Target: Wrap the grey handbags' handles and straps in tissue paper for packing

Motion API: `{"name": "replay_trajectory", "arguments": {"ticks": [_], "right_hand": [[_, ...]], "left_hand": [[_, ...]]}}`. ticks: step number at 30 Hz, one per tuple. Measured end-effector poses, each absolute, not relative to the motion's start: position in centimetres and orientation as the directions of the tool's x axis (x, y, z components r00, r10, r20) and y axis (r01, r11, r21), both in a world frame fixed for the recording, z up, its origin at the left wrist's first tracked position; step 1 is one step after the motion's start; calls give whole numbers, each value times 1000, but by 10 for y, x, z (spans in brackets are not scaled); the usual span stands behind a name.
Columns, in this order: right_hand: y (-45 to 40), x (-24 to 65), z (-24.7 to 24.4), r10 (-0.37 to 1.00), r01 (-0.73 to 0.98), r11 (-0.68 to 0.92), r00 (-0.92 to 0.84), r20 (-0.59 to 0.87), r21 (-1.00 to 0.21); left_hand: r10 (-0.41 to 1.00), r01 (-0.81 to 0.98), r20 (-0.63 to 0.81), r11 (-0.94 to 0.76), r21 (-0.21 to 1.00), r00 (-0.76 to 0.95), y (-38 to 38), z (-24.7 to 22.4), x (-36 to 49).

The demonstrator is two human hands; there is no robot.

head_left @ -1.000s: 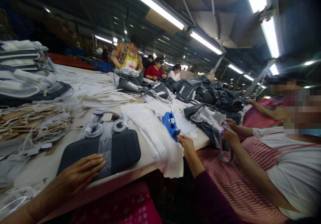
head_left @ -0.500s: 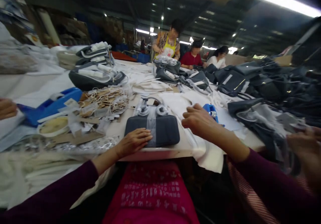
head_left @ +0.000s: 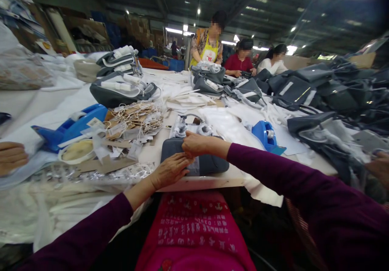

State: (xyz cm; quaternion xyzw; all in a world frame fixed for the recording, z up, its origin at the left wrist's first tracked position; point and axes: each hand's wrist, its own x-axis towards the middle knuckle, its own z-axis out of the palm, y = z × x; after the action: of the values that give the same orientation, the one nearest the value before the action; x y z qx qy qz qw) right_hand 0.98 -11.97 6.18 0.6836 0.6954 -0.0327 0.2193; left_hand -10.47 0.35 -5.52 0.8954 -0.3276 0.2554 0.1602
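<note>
A dark blue-grey handbag [head_left: 214, 162] lies flat at the table's front edge, with a clear plastic band [head_left: 193, 168] around its middle. Wrapped handle parts [head_left: 179, 128] show behind it. My left hand [head_left: 172, 169] rests on the bag's left front, fingers stretched out and flat. Just above its fingertips, my right hand [head_left: 197, 144] is closed over the middle of the bag, its fingers pinched together. Whatever is between them is hidden. To the right stands a blue tape dispenser [head_left: 265, 135].
A second blue tape dispenser [head_left: 74, 126], a tape roll [head_left: 75, 151] and a heap of corded tags [head_left: 135, 119] lie left. Dark bags [head_left: 121, 90] are stacked behind, more [head_left: 304, 88] at right. Other people's hands [head_left: 12, 157] reach in at both sides; several co-workers are across the table.
My right hand has moved left from beside the blue dispenser onto the middle of the handbag and closed. My left hand stays on the bag. The view has shifted slightly.
</note>
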Motion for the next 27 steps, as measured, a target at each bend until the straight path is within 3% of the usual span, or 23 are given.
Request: {"name": "replay_trajectory", "arguments": {"ticks": [16,27], "right_hand": [[-118,7,57,945,957,79,18,-327,279],[-109,-3,33,973,937,-1,81,-217,348]], "left_hand": [[-534,-659,539,-751,53,652,3,-52,-107],[-522,-644,543,-764,47,658,2,-49,-108]]}}
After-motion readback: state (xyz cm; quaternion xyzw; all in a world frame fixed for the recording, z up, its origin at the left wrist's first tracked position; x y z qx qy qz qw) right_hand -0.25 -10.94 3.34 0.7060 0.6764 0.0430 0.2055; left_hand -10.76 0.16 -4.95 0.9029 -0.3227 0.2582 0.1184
